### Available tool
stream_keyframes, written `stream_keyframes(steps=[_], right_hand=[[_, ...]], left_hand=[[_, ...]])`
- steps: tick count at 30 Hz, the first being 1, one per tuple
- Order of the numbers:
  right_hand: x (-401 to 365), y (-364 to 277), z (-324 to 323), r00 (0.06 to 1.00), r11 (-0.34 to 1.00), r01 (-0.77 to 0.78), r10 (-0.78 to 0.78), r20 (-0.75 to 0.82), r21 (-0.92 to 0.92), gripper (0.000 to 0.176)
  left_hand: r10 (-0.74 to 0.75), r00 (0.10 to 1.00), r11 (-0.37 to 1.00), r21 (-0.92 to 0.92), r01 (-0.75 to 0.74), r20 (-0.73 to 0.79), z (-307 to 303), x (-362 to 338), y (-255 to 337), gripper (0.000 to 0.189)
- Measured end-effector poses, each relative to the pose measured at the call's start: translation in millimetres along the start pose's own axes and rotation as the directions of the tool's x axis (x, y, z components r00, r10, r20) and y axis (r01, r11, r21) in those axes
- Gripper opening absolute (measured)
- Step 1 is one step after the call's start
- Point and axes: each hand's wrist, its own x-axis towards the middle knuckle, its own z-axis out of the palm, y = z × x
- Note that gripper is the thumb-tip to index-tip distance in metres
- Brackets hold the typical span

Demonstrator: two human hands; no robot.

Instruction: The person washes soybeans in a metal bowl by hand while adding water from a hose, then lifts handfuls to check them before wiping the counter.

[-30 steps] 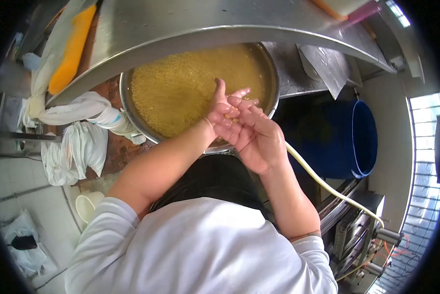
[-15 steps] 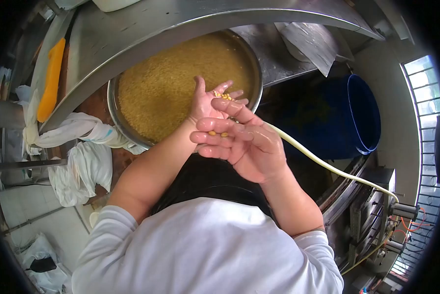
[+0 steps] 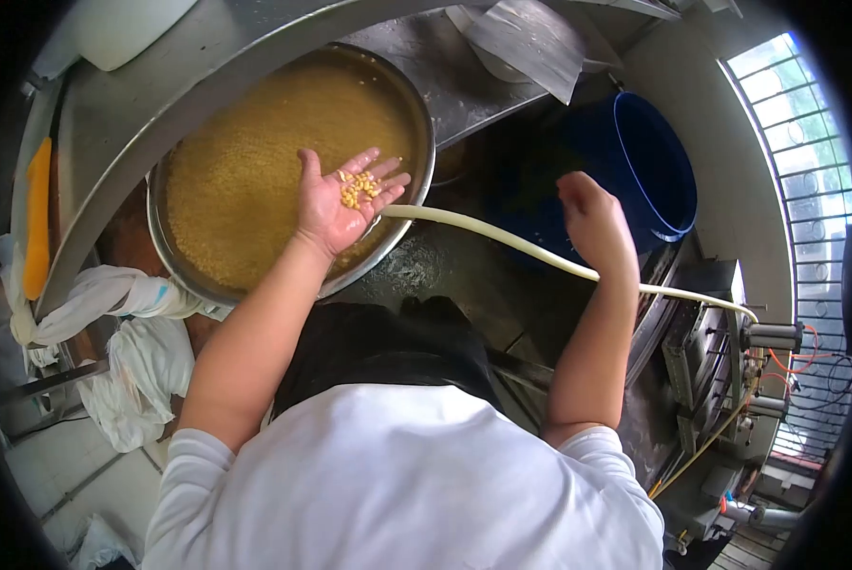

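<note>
My left hand (image 3: 329, 211) is palm up over the right part of a wide metal basin (image 3: 424, 112), its fingers spread. A small heap of wet yellow soybeans (image 3: 358, 190) rests on that palm and the finger bases. Many more soybeans (image 3: 208, 209) lie under cloudy yellowish water in the basin. Off to the right, my right hand (image 3: 597, 223) is raised in front of the blue barrel, above the pale hose. Its fingers are bent inward, and whatever they may hold is hidden.
A pale hose (image 3: 502, 236) runs from the basin's rim to machinery (image 3: 706, 351) at right. Behind stands a blue barrel (image 3: 659, 161). A curved steel edge (image 3: 141, 157) overhangs the basin's left side. White cloths (image 3: 146, 370) hang at left, near an orange object (image 3: 37, 218).
My right hand has moved away from my left, out to the right, and its fingers have curled. The soybeans on my left palm now show fully. The view has shifted rightward.
</note>
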Motion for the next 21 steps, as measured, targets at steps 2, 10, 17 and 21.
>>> stream_keyframes(steps=[2,10,17,21], right_hand=[[-2,-23,16,0.995,0.964,0.024,-0.048,0.085,0.265,0.034],[-11,-74,82,0.871,0.922,0.292,-0.366,0.328,0.254,0.040],[-18,-84,77,0.861,0.920,0.313,-0.380,0.338,0.236,0.038],[-21,-93,75,0.868,0.937,0.314,-0.348,0.355,0.153,0.038]], left_hand=[[-0.004,1.000,1.000,0.002,0.004,-0.004,-2,2,0,0.121],[0.009,1.000,1.000,0.010,-0.009,-0.026,2,-1,4,0.119],[0.280,0.948,0.556,0.831,-0.030,-0.152,-16,23,57,0.052],[0.387,0.921,-0.188,0.982,0.028,0.048,-30,31,92,0.041]])
